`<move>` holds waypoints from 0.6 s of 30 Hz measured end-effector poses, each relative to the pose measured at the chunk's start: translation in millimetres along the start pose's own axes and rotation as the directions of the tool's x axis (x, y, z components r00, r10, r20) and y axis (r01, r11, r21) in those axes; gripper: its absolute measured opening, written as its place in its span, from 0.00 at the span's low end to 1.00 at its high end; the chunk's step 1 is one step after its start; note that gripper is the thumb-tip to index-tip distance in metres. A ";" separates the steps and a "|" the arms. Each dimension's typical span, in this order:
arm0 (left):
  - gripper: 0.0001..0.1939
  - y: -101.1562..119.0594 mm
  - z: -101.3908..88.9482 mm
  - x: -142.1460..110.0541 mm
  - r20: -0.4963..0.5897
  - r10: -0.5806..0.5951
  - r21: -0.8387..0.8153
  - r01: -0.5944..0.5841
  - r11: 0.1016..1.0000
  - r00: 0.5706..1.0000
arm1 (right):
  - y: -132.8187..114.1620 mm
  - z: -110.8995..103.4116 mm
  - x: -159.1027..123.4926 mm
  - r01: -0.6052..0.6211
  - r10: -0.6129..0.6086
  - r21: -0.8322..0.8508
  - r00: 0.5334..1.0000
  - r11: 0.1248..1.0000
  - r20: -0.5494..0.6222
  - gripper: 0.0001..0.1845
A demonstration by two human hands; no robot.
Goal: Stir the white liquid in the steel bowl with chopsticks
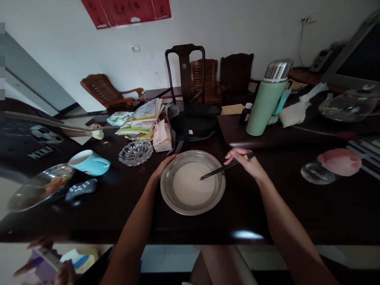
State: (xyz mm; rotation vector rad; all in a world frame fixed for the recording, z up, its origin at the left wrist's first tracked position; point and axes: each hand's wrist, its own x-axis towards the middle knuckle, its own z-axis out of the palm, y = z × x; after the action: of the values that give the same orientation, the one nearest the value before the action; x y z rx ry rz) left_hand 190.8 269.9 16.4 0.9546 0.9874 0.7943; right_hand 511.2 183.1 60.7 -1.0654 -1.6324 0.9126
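A wide metal bowl stands on the dark table in front of me, with a pale, milky liquid in its bottom. My left hand is against the bowl's far left side, gripping it near the rim; some of the fingers are hidden behind the bowl. In my right hand is a pair of dark chopsticks, pinched near the top end. They slant down to the left over the rim, and their tips reach the liquid near the middle of the bowl.
To the left are a glass dish, a blue mug, a game controller and another metal bowl with food. Behind stand a tissue pack and a black bag. A green thermos is at right. Another person's hands show lower left.
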 end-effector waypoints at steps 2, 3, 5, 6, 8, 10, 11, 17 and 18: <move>0.15 0.7 0.4 -0.5 0.002 -0.006 -0.011 0.006 1.000 1.000 | -0.3 1.1 -0.9 -0.019 0.016 0.046 0.998 0.999 0.060 0.17; 0.14 0.9 0.3 -0.5 0.001 -0.008 -0.016 0.008 1.000 1.000 | -1.1 4.3 -0.9 -0.029 0.020 0.071 0.993 0.997 0.119 0.17; 0.14 0.8 -0.2 -0.3 -0.006 -0.009 -0.020 0.008 1.000 1.000 | -3.1 12.7 0.1 -0.016 -0.001 0.074 0.975 0.997 0.223 0.18; 0.14 0.5 -0.4 -0.1 -0.015 -0.008 -0.016 0.007 1.000 1.000 | -3.9 16.0 0.9 0.008 -0.020 0.047 0.969 0.999 0.248 0.17; 0.14 0.1 -0.5 0.0 -0.030 -0.002 -0.007 0.002 1.000 1.000 | -4.5 17.5 2.2 0.059 -0.050 -0.035 0.970 0.998 0.237 0.17; 0.14 -0.1 -0.1 -0.3 -0.030 0.001 -0.011 -0.001 1.000 1.000 | -3.6 11.9 2.1 0.061 -0.049 -0.079 0.988 0.995 0.148 0.16; 0.14 0.1 0.4 -0.6 -0.026 -0.001 -0.018 0.000 1.000 1.000 | -2.9 7.9 1.4 0.042 -0.035 -0.071 0.995 0.997 0.092 0.16; 0.12 2.5 3.0 -1.9 -0.032 0.008 -0.021 -0.008 1.000 0.999 | -3.0 7.0 -1.9 -0.023 0.012 0.061 0.984 0.998 0.179 0.17; 0.12 2.4 2.9 -1.6 -0.031 0.011 -0.019 -0.012 1.000 0.999 | -3.6 10.1 -1.2 -0.005 -0.004 0.041 0.976 0.999 0.216 0.17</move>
State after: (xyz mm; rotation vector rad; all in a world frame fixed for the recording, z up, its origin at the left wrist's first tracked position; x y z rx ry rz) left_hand 192.7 268.5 19.7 0.9345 1.0001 0.8287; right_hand 500.9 179.9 60.8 -0.9647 -1.7825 1.0896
